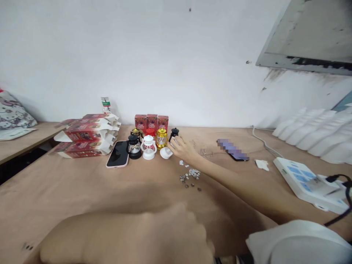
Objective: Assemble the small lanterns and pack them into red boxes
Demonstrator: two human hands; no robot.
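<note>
My right hand (181, 148) reaches out to the row of mini lanterns, its fingers closed on a tilted white mini lantern (165, 153). Most of that lantern is hidden; its round white end shows. Just behind the fingers stands a black mini lantern (174, 131). To the left are a gold lantern (162, 138), an upright white lantern (149, 148), another black lantern (134, 147), a bronze-coloured one (135, 132) and a red one (150, 132). Low in the foreground, my left hand (178, 234) is large and blurred, its fingers indistinct.
Small round metallic and white pieces (194, 173) lie scattered before my right forearm. Red boxes (151, 122) stand by the wall; flattened red boxes (85, 137) are stacked left. A pink-edged phone (118, 154), a purple phone (232, 149) and a white power strip (308, 183) lie on the table.
</note>
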